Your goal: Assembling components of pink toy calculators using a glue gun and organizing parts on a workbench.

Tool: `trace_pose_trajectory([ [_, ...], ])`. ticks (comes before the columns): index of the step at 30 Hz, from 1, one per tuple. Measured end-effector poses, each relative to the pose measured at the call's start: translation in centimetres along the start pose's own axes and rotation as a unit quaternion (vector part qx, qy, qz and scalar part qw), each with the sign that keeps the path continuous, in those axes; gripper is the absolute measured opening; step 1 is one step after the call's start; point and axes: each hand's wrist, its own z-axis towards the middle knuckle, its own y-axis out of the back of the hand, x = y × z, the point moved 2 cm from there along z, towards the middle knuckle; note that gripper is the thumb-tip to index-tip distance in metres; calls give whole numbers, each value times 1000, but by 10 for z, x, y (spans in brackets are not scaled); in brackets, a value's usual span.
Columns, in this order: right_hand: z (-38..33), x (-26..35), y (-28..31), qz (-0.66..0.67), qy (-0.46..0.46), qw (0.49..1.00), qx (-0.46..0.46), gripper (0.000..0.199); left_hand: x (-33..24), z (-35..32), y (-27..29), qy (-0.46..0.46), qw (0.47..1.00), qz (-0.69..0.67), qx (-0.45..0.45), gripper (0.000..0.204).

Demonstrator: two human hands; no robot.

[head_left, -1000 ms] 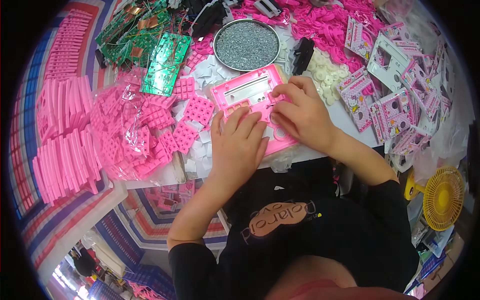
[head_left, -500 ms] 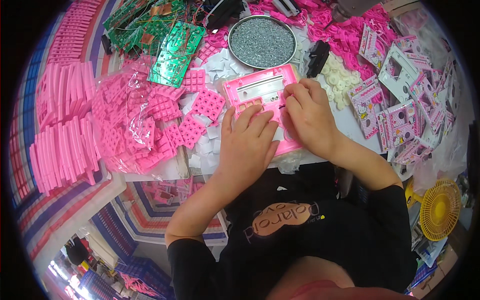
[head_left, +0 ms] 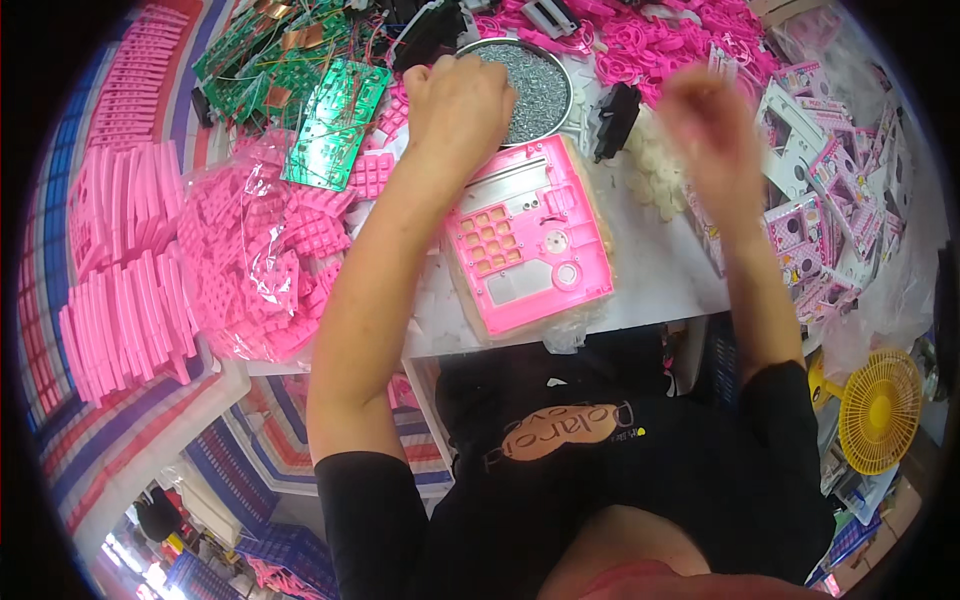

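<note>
- foremost: pink panel (head_left: 530, 240), flat on white table (head_left: 655, 275).
- right hand (head_left: 712, 140), blurred, near pale pieces (head_left: 652, 178); cannot tell fingers' state.
- left hand (head_left: 458, 108), fingers curled together, grip hidden, at metal dish (head_left: 571, 92).

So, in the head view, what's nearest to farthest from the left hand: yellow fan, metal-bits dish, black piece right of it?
1. Metal-bits dish, partly hidden by the left hand.
2. Black piece, right of the dish.
3. Yellow fan, far lower right.
</note>
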Motion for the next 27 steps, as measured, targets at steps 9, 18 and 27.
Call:
trace_pose_trajectory([
  [9, 163, 44, 44, -75, 130, 989, 16, 38, -29, -10, 43, 141, 889, -413, 138, 19],
  [18, 7, 47, -39, 382, 7, 904, 191, 26, -86, -113, 68, 18, 963, -269, -12, 13],
  [27, -27, 66, -50, 394, -7, 905, 159, 25, -85, -117, 67, 32, 954, -296, -37, 17],
])
